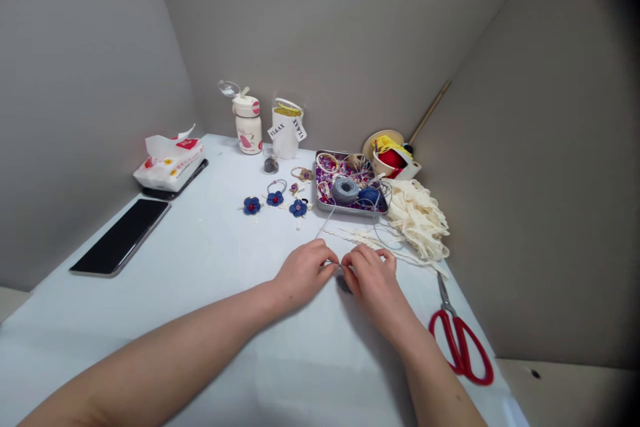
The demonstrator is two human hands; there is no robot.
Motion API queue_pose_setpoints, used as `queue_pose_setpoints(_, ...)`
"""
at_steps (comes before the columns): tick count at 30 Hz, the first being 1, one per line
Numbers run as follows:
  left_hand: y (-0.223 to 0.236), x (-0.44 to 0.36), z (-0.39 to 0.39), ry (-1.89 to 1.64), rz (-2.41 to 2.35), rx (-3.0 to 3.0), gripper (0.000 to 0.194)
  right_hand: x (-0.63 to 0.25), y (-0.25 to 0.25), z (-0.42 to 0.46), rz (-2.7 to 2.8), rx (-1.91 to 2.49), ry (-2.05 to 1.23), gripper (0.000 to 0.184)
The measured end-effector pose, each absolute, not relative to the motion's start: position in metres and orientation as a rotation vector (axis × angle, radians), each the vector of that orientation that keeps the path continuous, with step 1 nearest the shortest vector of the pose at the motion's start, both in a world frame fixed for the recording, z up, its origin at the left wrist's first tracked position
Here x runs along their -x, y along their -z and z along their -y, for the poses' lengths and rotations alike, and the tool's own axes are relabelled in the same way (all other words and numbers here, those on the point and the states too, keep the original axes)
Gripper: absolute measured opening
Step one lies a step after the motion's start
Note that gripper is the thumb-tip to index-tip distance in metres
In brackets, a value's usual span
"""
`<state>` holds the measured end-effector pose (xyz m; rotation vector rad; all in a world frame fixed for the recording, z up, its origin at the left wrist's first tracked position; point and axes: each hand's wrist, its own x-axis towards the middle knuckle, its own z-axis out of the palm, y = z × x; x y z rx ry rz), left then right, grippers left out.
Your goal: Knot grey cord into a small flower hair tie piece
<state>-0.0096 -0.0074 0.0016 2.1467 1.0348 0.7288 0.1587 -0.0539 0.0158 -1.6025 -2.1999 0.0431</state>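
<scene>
My left hand (304, 272) and my right hand (373, 280) meet just above the white table, their fingertips pinching a thin grey cord (325, 221) from both sides. The cord runs back toward a metal tin (352, 211), which holds a grey yarn ball (345, 191) and a blue yarn ball (369, 197). A small dark object (344, 285) lies partly hidden under my hands. Cream lace trim (417, 217) lies beyond my right hand, with a narrow strand (365, 239) stretching toward it.
Several blue crocheted flowers (275, 198) lie left of the tin. Red-handled scissors (460, 347) sit by the right table edge. A smartphone (120, 237), tissue pack (170, 165), bottle (249, 127), paper cup (287, 127) and bowl of ribbons (390, 155) stand around the table.
</scene>
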Motion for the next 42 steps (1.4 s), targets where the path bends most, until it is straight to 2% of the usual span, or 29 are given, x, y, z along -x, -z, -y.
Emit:
queue_pose_setpoints(6,0.002,0.011,0.007,-0.717,-1.008,-2.180,0.014,-0.159,-0.017,0.055,2.266,1.604,0.007,0.014)
queue_pose_setpoints(12,-0.007,0.009,0.006,-0.836,-1.041,-1.949,0.013,-0.160,-0.020,0.054,2.065,1.599,-0.171,0.012)
queue_pose_setpoints(18,-0.017,0.005,0.005,-0.927,-1.070,-1.322,0.014,-0.154,-0.019,0.054,1.484,1.538,-0.640,0.017)
queue_pose_setpoints(24,-0.018,0.002,0.009,-0.927,-1.015,-1.278,0.014,-0.143,-0.010,0.055,1.150,1.457,-0.985,0.025)
queue_pose_setpoints(35,-0.008,0.003,0.008,-0.904,-0.976,-1.410,0.012,-0.151,-0.019,0.054,1.322,1.503,-0.854,0.015)
queue_pose_setpoints(42,-0.013,0.007,0.005,-0.859,-0.976,-1.649,0.010,-0.159,-0.020,0.052,1.429,1.543,-0.889,0.017)
